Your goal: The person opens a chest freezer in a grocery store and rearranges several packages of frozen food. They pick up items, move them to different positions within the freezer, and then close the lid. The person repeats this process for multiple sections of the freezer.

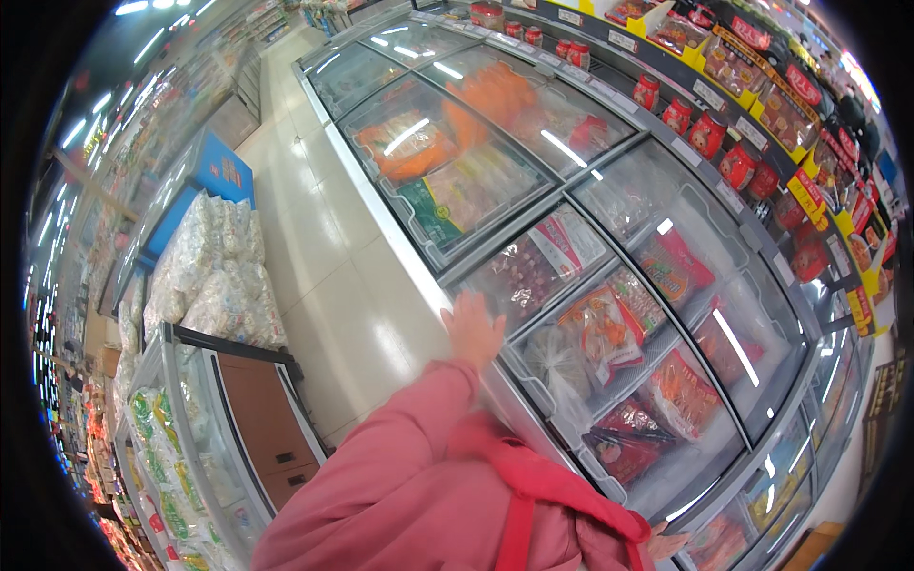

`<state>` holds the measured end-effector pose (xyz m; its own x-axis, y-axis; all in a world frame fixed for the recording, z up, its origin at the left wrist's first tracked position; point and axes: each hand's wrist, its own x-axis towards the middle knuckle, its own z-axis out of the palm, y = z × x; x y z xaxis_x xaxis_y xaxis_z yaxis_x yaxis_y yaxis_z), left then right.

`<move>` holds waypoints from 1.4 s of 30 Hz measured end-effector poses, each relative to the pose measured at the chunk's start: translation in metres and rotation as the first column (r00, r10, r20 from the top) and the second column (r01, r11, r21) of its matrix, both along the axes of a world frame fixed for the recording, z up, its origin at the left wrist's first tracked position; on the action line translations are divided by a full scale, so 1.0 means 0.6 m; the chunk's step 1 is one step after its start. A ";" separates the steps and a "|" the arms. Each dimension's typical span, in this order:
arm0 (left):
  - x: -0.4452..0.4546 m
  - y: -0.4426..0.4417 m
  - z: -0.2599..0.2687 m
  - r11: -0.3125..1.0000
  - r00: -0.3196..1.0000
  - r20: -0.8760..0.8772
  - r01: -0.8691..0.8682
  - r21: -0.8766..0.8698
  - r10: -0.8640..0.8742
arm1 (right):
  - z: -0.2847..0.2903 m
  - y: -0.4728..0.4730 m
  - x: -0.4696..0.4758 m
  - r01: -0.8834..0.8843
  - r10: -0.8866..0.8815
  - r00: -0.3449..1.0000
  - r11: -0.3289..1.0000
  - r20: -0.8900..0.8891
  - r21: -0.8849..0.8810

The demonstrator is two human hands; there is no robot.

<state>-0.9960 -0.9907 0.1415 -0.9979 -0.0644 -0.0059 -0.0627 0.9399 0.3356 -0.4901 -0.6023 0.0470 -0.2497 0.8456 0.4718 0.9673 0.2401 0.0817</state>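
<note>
My left hand (pixel 474 330) lies with spread fingers at the near edge of a chest freezer (pixel 389 221), by the corner of a glass lid (pixel 543 282). It holds nothing. Under the glass near it are a bag of dark red frozen pieces (pixel 515 275), a tied clear plastic bag (pixel 560 360) and a red and white food packet (pixel 601 332). My right hand (pixel 668 544) shows only in part at the bottom, beside the freezer's near edge, with fingers apart and nothing seen in them. A pink sleeve (pixel 400 421) and a red strap (pixel 520 532) cover the rest.
Red jars (pixel 707 134) and packaged goods line a shelf (pixel 714 93) behind the freezer. Across the tiled aisle (pixel 321 250) stand stacked clear bags (pixel 214 271), a blue display box (pixel 223 171) and a grey-framed case (pixel 171 364) holding green and white packs (pixel 161 457).
</note>
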 end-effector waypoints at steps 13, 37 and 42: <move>-0.004 -0.025 0.003 0.996 0.996 0.012 0.085 0.026 -0.086 | 0.035 -0.024 -0.077 0.315 -0.365 0.928 0.878 -0.078 -0.360; 0.087 -0.783 -0.151 0.925 0.648 0.661 0.227 0.306 -0.378 | 0.148 -0.632 -0.786 -0.850 0.828 0.436 0.249 -0.353 -0.465; 0.203 -0.944 -0.268 0.939 0.697 0.716 -0.231 0.254 -0.023 | 0.136 -0.671 -0.906 -0.867 0.810 0.445 0.281 -0.383 -0.412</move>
